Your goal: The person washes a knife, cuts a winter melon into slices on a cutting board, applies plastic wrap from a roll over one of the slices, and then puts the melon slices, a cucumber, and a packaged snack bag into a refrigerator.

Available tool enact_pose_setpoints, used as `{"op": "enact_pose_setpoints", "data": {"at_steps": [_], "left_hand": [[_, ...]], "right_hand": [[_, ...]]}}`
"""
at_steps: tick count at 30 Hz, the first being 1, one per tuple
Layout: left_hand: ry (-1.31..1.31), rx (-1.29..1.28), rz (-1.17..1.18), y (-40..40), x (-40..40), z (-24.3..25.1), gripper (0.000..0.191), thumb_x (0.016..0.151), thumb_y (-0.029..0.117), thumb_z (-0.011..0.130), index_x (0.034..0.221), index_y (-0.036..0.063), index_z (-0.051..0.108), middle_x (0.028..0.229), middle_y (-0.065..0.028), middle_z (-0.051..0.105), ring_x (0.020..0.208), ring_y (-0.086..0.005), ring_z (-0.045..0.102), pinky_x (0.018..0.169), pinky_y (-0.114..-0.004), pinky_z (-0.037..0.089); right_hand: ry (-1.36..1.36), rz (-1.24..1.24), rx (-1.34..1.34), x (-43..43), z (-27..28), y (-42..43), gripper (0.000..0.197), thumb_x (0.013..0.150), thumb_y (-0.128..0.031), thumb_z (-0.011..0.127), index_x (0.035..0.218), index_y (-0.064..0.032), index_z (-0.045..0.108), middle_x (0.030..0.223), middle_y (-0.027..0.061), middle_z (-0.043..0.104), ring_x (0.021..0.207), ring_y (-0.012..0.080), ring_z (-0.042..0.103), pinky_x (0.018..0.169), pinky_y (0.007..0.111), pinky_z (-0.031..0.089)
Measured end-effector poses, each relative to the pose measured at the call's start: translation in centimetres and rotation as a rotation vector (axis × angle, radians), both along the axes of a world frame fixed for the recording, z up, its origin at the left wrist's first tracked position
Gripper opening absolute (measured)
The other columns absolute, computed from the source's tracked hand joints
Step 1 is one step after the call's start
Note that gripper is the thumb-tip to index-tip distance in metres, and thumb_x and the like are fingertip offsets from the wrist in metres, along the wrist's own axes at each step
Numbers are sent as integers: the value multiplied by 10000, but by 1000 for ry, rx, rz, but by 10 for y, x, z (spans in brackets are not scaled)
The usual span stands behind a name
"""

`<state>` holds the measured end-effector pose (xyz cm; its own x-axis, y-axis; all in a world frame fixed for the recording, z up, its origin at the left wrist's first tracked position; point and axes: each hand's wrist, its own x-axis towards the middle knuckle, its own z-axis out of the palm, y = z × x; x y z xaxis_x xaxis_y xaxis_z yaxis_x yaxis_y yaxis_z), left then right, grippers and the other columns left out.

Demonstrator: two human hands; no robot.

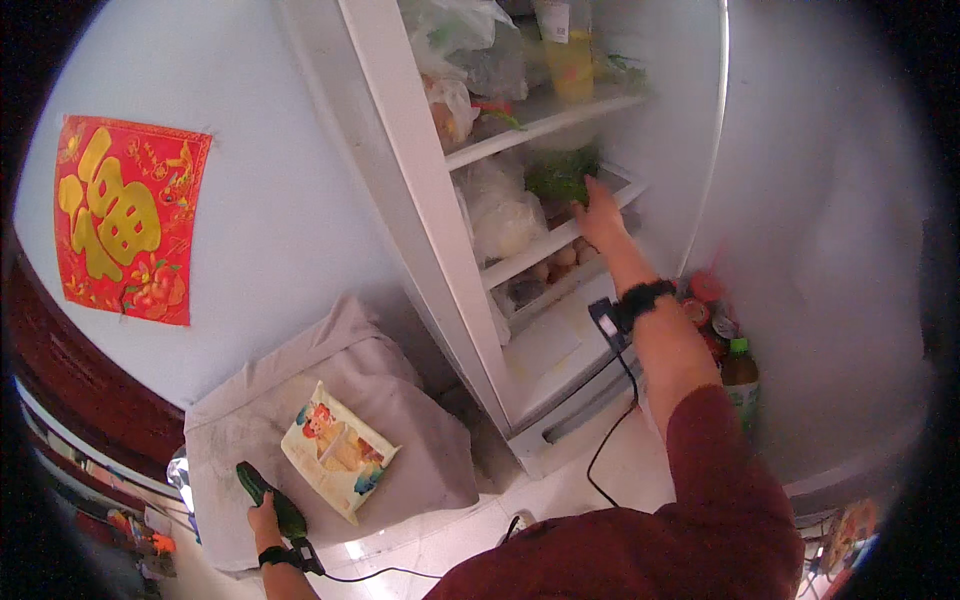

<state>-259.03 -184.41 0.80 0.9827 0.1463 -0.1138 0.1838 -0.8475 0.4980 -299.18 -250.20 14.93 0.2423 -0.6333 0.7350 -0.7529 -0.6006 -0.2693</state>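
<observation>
My left hand [264, 519] grips a dark green cucumber or similar long vegetable [283, 511] beside a cloth-covered table. My right hand [600, 214] reaches into the refrigerator, fingers spread at the edge of leafy greens [559, 174]; whether the fingertips touch them is unclear. Left of the greens lies a pale plastic bag [506, 221]. Round items that look like eggs [564, 256] sit in the compartment below. On the shelf above are more plastic bags [487, 56], red and green peppers [501, 114] and a clear container of yellow contents [574, 64].
A printed packet [341, 450] lies on the greyish cloth [420, 427]. The refrigerator's side wall [442, 285] stands right of the table. A green-capped bottle [741, 382] and cans [697, 311] are near my right forearm. Black cables run from both wrist straps.
</observation>
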Motion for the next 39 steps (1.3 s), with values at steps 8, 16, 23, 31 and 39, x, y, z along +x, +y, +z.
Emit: {"op": "enact_pose_setpoints", "data": {"at_steps": [8, 16, 23, 31, 39], "left_hand": [[-316, 263, -23, 15, 2, 1, 500, 749, 312, 549, 1038, -88, 469, 979, -232, 522, 866, -348, 512, 748, -404, 416], [-533, -494, -231, -12, -93, 2, 380, 735, 4, 433, 1109, -59, 413, 1140, -193, 422, 1031, -282, 434, 874, -341, 355], [-453, -803, -281, -32, -135, -9, 409, 725, -32, 400, 1134, -42, 395, 1134, -150, 433, 1035, -237, 429, 888, -296, 331], [-314, -724, -271, -45, -163, -6, 430, 696, -9, 403, 1126, -22, 412, 1096, -128, 457, 984, -216, 441, 873, -310, 324], [-266, -783, -243, -55, -190, -6, 392, 728, -29, 412, 1119, -6, 419, 1069, -95, 470, 975, -175, 453, 848, -286, 348]], "right_hand": [[353, -29, 461, 29, 25, -4, 518, 767, -330, 498, 1157, -1, 406, 972, 192, 536, 816, 320, 546, 729, 380, 437], [-492, 41, 513, -22, 22, 27, 551, 727, -371, 509, 1133, -4, 441, 1000, 204, 514, 868, 309, 518, 714, 374, 425], [-1139, 300, 598, -26, 33, 51, 409, 736, -253, 546, 1071, -25, 495, 890, 157, 537, 778, 189, 510, 662, 313, 429], [-479, 42, 304, 12, 25, 45, 408, 777, -246, 496, 1130, -51, 437, 857, 192, 568, 744, 291, 554, 685, 372, 438], [-378, 273, 471, 82, 70, 62, 424, 806, -273, 437, 1165, -49, 406, 943, 208, 550, 860, 342, 530, 739, 415, 428]]}}
